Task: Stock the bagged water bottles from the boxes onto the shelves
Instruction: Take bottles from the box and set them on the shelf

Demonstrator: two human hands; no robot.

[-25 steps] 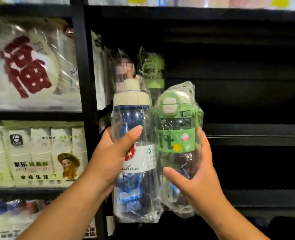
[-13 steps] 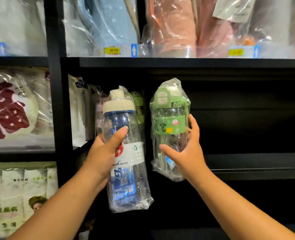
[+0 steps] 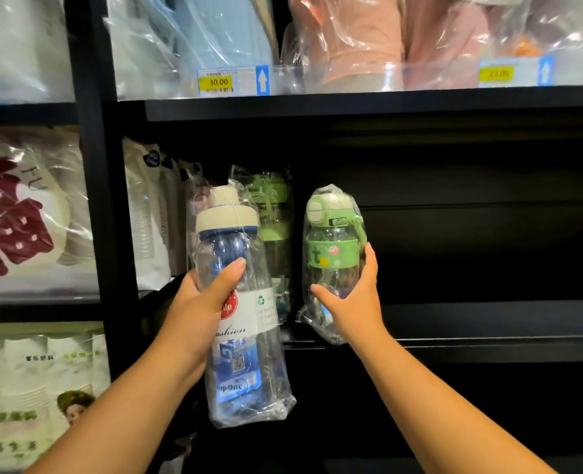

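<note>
My left hand grips a tall blue bagged water bottle with a cream cap, held upright in front of the black shelf. A shorter green bagged bottle is in my right hand, its base at the shelf's front edge, to the right of the blue one. Behind the two, another green bagged bottle stands on the shelf, with a pinkish one partly hidden to its left.
Bagged white items fill the shelf's left end beside a black upright post. The upper shelf carries blue and pink wrapped goods and price tags. Packaged goods fill the left bay. The shelf is dark to the right.
The view has tilted up and both bottles have moved toward the shelf. The green bottle has gone up and right, its base now reaching the shelf's front edge.
</note>
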